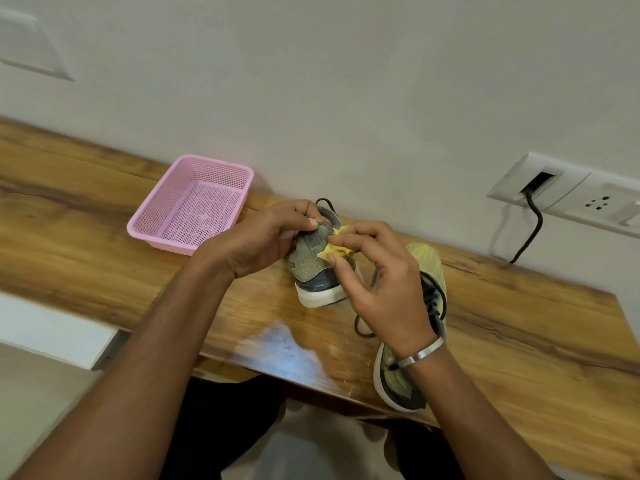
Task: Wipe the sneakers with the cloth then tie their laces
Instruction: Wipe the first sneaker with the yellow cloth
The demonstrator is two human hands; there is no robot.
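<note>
A grey-green sneaker point(313, 268) with a white sole stands on the wooden table, heel toward me. My left hand point(266, 233) grips its upper near the collar. My right hand point(377, 282) pinches a small yellow cloth point(334, 249) against the sneaker's side. A second sneaker point(429, 268), yellowish-green with dark loose laces, lies to the right, partly hidden behind my right wrist; its heel reaches the table's front edge.
An empty pink mesh basket point(162, 216) sits left of the sneakers, near the wall. The wooden table point(104, 244) runs along a white wall. A wall socket plate point(568, 192) with a black cable hangs at the right. A bright glare lies on the table's front edge.
</note>
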